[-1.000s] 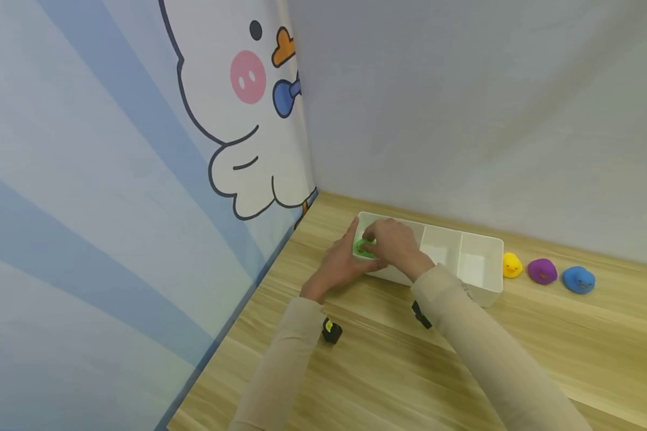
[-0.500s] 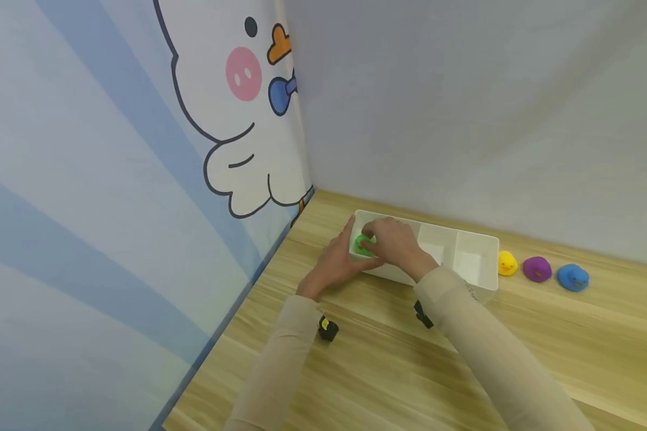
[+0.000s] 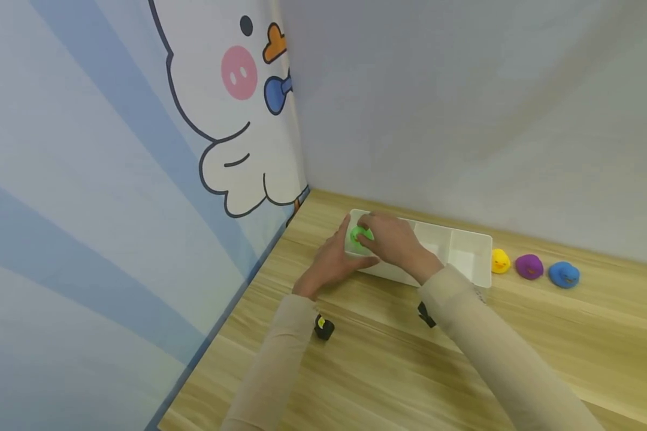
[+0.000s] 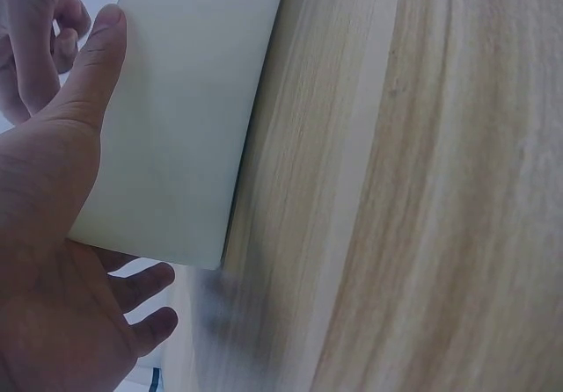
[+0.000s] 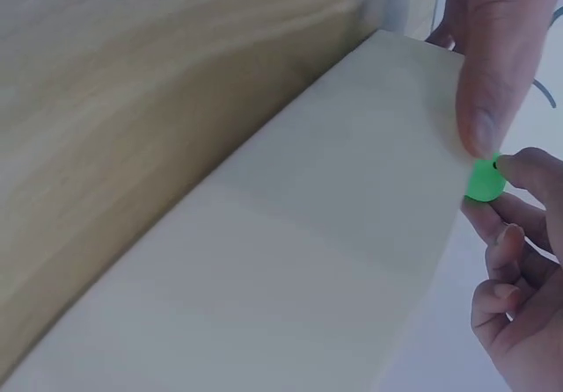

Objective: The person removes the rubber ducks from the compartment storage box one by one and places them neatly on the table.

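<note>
A long white divided box (image 3: 470, 258) stands on the wooden table. My left hand (image 3: 331, 260) holds its left end, the thumb (image 4: 98, 58) along the front wall and the fingers around the end wall. My right hand (image 3: 393, 239) pinches a small green rubber duck (image 3: 360, 236) between thumb and fingertips at the leftmost compartment. In the right wrist view the green duck (image 5: 486, 181) shows just above the box's rim, partly hidden by the fingers. The fingers and palm of the right hand (image 5: 537, 295) stand over the box opening.
Right of the box, a yellow duck (image 3: 499, 261), a purple duck (image 3: 529, 267) and a blue duck (image 3: 564, 275) sit in a row. The yellow one is close to the box's end. A grey curtain (image 3: 463, 108) hangs behind, and a printed cloth (image 3: 113, 179) borders the table's left edge.
The right hand has raised the green duck a little inside the leftmost compartment. The left hand keeps its place on the box. The head view has shifted slightly.
</note>
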Tool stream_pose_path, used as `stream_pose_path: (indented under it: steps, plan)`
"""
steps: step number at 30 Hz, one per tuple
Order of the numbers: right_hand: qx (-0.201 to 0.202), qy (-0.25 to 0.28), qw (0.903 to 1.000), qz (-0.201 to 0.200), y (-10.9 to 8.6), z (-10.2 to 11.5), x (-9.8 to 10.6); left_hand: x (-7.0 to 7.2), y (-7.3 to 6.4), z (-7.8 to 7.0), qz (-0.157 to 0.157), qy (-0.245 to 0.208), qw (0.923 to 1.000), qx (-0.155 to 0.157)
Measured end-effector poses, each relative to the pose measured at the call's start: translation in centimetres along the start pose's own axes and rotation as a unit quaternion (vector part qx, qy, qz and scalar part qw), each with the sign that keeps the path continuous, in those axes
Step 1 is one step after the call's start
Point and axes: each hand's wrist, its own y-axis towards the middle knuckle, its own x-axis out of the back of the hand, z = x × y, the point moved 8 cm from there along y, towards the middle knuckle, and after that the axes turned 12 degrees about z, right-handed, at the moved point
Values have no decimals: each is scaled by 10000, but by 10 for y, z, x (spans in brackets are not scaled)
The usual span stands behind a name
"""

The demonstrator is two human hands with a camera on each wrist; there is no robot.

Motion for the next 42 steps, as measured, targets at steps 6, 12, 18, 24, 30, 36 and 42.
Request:
stream_pose_path:
  steps: [6, 12, 18, 24, 30, 36, 42]
  plan:
    - [15, 46, 9998, -171, -11, 1, 12, 2, 0, -2, -83, -136, 9997, -189]
    - [-35, 32, 9999, -162, -23, -4, 19, 0, 1, 1, -75, -134, 9998, -112]
    - [-4, -49, 9995, -326, -38, -12, 28, 2, 1, 0, -138, -204, 9997, -86]
    - [-75, -71, 9993, -369, -51, -26, 31, 0, 1, 2, -102, -210, 9997, 82]
    - [-286, 59, 9992, -286, -65, -39, 34, -1, 0, 3, -114, -273, 9995, 115]
    - [-320, 87, 9988, -353, -76, -50, 36, -1, 1, 4, -126, -308, 9994, 136]
    - [-349, 48, 9983, -467, -88, -63, 36, -3, 2, 6, -85, -362, 9991, 195]
